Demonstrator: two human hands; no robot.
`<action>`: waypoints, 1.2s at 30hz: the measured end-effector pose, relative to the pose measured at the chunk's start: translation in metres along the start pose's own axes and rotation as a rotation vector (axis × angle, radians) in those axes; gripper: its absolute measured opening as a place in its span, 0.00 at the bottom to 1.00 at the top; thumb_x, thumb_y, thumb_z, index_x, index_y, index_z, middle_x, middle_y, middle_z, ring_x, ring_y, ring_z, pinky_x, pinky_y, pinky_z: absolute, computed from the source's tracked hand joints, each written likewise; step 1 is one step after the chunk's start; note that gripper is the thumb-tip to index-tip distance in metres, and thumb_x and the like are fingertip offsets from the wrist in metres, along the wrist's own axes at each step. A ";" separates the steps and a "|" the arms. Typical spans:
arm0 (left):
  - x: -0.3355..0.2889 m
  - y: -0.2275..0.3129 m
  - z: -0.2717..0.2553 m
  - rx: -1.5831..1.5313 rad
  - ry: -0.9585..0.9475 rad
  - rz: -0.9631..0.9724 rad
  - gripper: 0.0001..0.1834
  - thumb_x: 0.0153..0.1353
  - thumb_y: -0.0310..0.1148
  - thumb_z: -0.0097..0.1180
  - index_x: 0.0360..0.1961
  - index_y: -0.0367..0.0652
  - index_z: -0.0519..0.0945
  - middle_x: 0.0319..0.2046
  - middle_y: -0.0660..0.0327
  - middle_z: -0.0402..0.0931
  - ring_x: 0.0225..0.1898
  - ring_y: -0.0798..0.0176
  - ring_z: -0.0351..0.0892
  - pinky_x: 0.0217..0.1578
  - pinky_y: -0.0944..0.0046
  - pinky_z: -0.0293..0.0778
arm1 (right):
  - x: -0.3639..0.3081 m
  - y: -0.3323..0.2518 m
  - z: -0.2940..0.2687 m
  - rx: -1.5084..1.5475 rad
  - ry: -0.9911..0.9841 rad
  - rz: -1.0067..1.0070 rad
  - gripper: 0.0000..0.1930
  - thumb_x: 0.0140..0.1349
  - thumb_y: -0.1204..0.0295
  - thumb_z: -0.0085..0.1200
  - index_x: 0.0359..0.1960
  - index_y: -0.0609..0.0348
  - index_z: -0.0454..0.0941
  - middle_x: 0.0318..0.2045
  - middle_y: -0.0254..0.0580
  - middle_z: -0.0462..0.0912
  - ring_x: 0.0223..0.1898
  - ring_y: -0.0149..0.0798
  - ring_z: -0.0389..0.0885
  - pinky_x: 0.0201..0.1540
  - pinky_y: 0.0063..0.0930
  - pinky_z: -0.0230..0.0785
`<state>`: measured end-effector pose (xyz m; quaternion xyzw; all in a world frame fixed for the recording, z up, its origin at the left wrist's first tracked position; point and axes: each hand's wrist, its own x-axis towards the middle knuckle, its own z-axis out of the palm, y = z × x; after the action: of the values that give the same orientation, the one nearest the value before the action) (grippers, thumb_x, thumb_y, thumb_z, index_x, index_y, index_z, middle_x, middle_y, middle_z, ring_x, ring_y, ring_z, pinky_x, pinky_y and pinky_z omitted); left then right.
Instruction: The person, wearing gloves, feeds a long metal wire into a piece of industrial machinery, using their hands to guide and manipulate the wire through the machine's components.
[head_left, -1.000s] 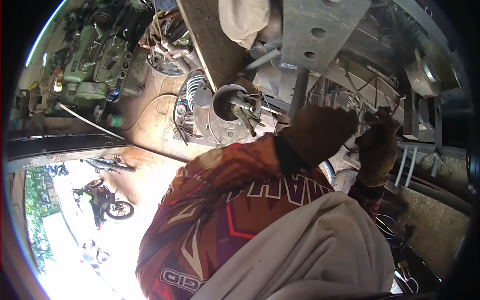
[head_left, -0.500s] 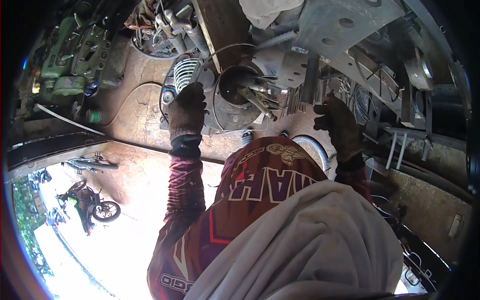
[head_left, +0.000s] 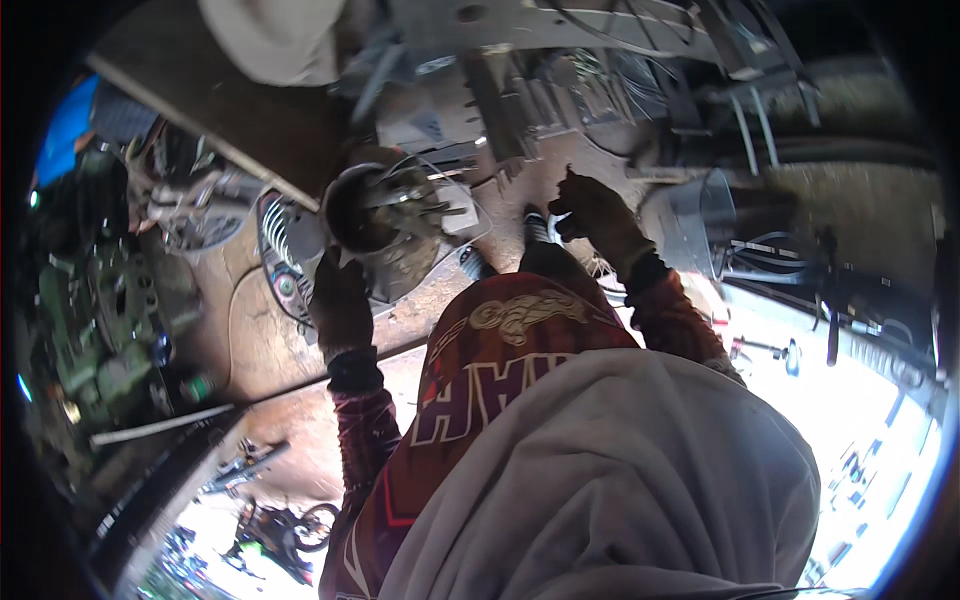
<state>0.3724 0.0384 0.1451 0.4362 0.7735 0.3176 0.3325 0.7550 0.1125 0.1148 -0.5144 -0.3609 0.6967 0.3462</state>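
Observation:
My left hand (head_left: 342,300), in a dark work glove, hangs beside a round dark container (head_left: 345,205) with metal tools (head_left: 405,205) sticking out of it. Shadow and blur hide how its fingers are set. Just left of that hand, a pale coil spring (head_left: 272,228) rests in a ringed frame among parts on the floor. My right hand (head_left: 603,222), also gloved, is raised above the floor right of my feet. Its fingers are bent but apart, and nothing shows in them. Upright metal bars (head_left: 492,105) stand ahead of that hand.
A board edge (head_left: 235,150) slants across the upper left. Green machinery (head_left: 105,280) fills the far left. A see-through tub (head_left: 706,215) stands at right. Perforated steel (head_left: 470,22) lies ahead. Outside at lower left is a motorcycle (head_left: 285,535).
My view and body have turned to the right, so the spring, container and steel now lie further left. My right hand has come away from the metal bars, nearer my body.

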 end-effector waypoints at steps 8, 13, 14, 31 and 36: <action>-0.017 0.046 -0.026 0.365 0.097 -0.020 0.29 0.65 0.31 0.62 0.66 0.39 0.71 0.57 0.50 0.78 0.57 0.58 0.79 0.56 0.62 0.73 | 0.022 0.071 -0.052 -0.052 0.029 0.003 0.17 0.78 0.61 0.40 0.55 0.60 0.74 0.34 0.37 0.80 0.27 0.36 0.78 0.31 0.29 0.72; -0.023 0.172 0.005 0.422 0.183 0.460 0.28 0.61 0.21 0.62 0.64 0.37 0.73 0.57 0.51 0.78 0.56 0.56 0.79 0.57 0.59 0.74 | 0.074 0.124 -0.093 0.459 0.145 0.378 0.18 0.76 0.52 0.42 0.52 0.51 0.76 0.30 0.34 0.79 0.21 0.37 0.75 0.23 0.35 0.70; -0.021 0.211 0.027 0.587 0.103 0.635 0.27 0.60 0.23 0.63 0.62 0.37 0.74 0.56 0.51 0.79 0.55 0.55 0.80 0.56 0.57 0.75 | 0.085 0.137 -0.101 0.460 0.164 0.373 0.19 0.75 0.52 0.44 0.51 0.51 0.76 0.29 0.35 0.79 0.21 0.38 0.76 0.23 0.35 0.71; 0.169 0.312 0.269 0.565 -0.206 1.166 0.21 0.72 0.29 0.50 0.64 0.36 0.73 0.61 0.52 0.74 0.61 0.56 0.74 0.60 0.59 0.71 | 0.300 0.243 -0.243 -0.492 0.630 0.233 0.34 0.65 0.46 0.50 0.67 0.54 0.66 0.55 0.53 0.80 0.53 0.51 0.81 0.56 0.44 0.72; 0.179 0.306 0.265 0.594 -0.208 1.180 0.21 0.72 0.30 0.50 0.64 0.36 0.73 0.61 0.51 0.74 0.62 0.55 0.73 0.61 0.59 0.70 | 0.321 0.190 -0.253 -0.705 0.554 0.347 0.31 0.65 0.48 0.52 0.63 0.54 0.73 0.56 0.53 0.81 0.56 0.52 0.82 0.60 0.44 0.72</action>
<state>0.6525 0.3776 0.1891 0.8876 0.4236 0.1763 0.0417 0.9046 0.3287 -0.2519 -0.8193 -0.3782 0.4160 0.1126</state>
